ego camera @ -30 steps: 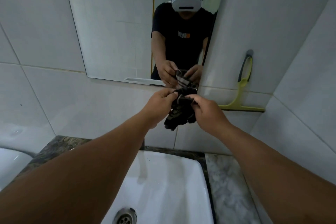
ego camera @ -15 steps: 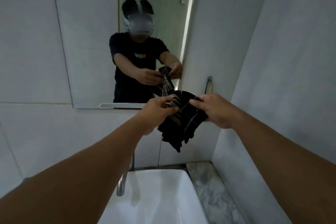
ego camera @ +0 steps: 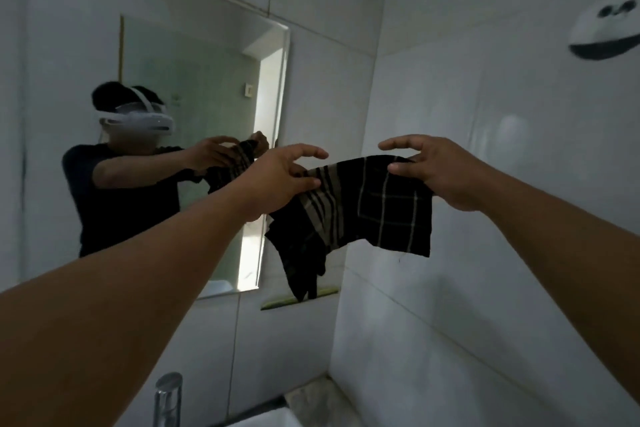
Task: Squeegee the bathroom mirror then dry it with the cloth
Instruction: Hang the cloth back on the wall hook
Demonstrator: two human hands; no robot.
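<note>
A dark cloth (ego camera: 367,204) with pale stripes hangs spread between my two hands, in front of the right wall beside the mirror (ego camera: 194,87). My left hand (ego camera: 277,180) pinches its left edge near the mirror's right side. My right hand (ego camera: 436,170) pinches its upper right corner. The cloth's lower part droops and covers most of the yellow-green squeegee (ego camera: 277,303), whose blade shows on the wall below the mirror. The mirror reflects a person wearing a white headset, holding the cloth.
A chrome tap (ego camera: 168,399) rises at the bottom over the white basin (ego camera: 266,419). A marble counter strip (ego camera: 318,395) lies in the corner. A white wall fixture (ego camera: 606,31) sticks out at the upper right. Tiled walls close in at the right.
My view has tilted up and to the right. My hands have moved apart and upward, spreading the bunched cloth out between them.
</note>
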